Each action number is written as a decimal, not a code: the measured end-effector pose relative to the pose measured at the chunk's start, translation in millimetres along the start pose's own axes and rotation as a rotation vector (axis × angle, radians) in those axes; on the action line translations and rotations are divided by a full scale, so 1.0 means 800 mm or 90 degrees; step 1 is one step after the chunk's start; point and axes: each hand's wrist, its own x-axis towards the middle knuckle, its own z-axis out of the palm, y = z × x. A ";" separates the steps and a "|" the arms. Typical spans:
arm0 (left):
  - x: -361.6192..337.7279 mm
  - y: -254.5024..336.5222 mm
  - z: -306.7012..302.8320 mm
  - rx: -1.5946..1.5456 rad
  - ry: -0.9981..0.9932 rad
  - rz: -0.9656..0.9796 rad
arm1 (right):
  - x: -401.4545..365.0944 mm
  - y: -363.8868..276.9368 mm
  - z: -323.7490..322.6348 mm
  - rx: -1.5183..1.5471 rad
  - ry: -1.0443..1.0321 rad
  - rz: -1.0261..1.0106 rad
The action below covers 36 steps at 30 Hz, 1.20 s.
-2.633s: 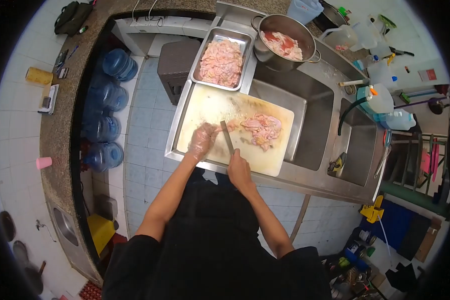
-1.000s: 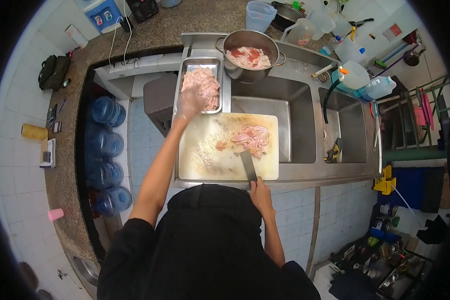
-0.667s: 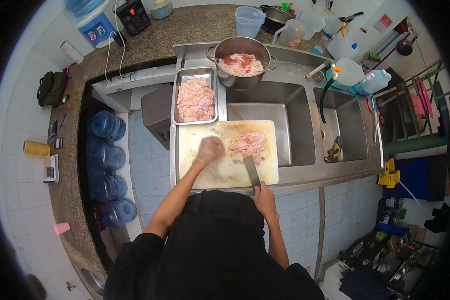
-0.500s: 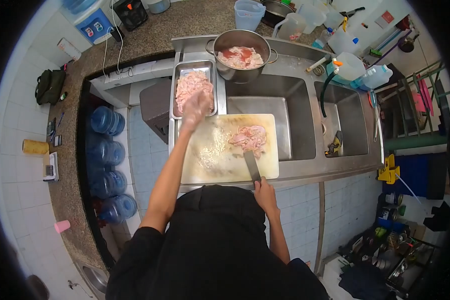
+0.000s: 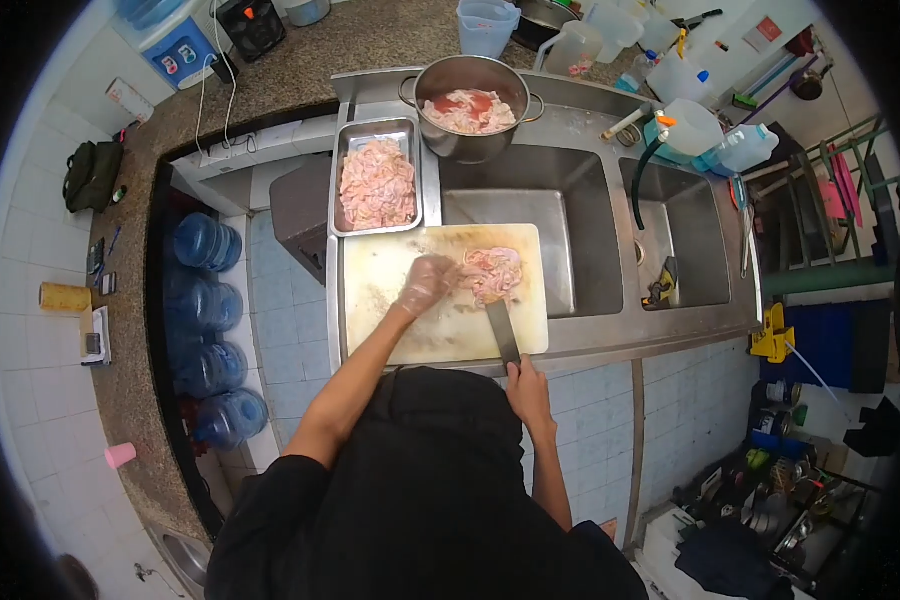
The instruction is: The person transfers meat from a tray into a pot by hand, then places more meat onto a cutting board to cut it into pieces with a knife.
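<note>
My right hand [image 5: 527, 390] is closed round the handle of a knife [image 5: 504, 332], whose broad blade lies on the cutting board [image 5: 390, 340]. The blade's tip touches the near edge of a pile of raw meat [image 5: 494, 275], pale pink like chicken. My left hand [image 5: 427, 284], in a clear plastic glove, is over the board at the left side of this pile. Its fingertips reach the meat but are smeared, so their grip does not show. Behind the board, a metal tray [image 5: 417, 215] holds more cut raw meat [image 5: 377, 184].
A large steel pot [image 5: 470, 148] with meat and reddish liquid stands behind the sink. Two sink basins [image 5: 595, 240] lie to the right, a black hose [image 5: 642, 185] hanging into the smaller one. Plastic jugs [image 5: 573, 50] line the back counter. Water bottles [image 5: 210, 305] stand below the left counter.
My left hand has come from the meat tray back to the board, beside the pile. The loose bits on the board's left side are gone. My right hand keeps the knife in place.
</note>
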 end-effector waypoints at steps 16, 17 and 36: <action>-0.172 -0.054 -0.070 0.132 0.221 -0.336 | 0.072 -0.083 0.080 -0.101 -0.154 -0.234; -0.174 -0.051 -0.071 0.130 0.223 -0.342 | 0.071 -0.084 0.084 -0.106 -0.149 -0.223; -0.148 -0.058 -0.063 0.092 0.184 -0.261 | 0.058 -0.085 0.101 -0.139 -0.169 -0.205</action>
